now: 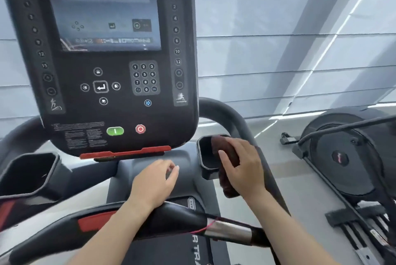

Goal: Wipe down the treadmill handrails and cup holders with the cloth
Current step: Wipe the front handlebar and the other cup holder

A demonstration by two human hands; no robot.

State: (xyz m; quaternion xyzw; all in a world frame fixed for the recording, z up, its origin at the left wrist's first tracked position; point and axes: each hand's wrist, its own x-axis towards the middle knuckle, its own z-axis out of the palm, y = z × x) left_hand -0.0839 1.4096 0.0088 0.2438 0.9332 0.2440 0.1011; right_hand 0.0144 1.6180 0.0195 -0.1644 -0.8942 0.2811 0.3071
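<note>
Head view, and the right hand (242,164) is on the job. It is clamped over the cloth (227,189), a dark reddish-brown wad. The fingers curve across the top of it and the thumb lies along its inner side. The hand presses it onto the outer rim of the right cup holder (204,155). The tail of the cloth hangs below the wrist, down the holder's side.

The left hand (155,181) holds nothing. Its fingers are loosely curled and slightly apart, over the grey console base in the middle. Whether the fingertips touch that surface, I cannot tell. Its forearm crosses above the front handrail (177,219), a black bar with a red patch and a metal sleeve.

The left cup holder (27,174) sits well apart, at the far left. The right handrail (227,114) curves out from behind the console (120,114) and runs down past the working hand.

Now the writing. "STAR TRAC" runs across the top of the console. The right strip reads 2, 4, 6, 8, 10, 12, then plus and minus. On the left strip 12 and 15 are legible. The keypad (144,78) shows 1 to 9, 0 and OK. Below are a green button (115,131) and a red one (140,129). The small print beside them is too blurred to read. Down low, white letters (196,247) read "R TRA".
</note>
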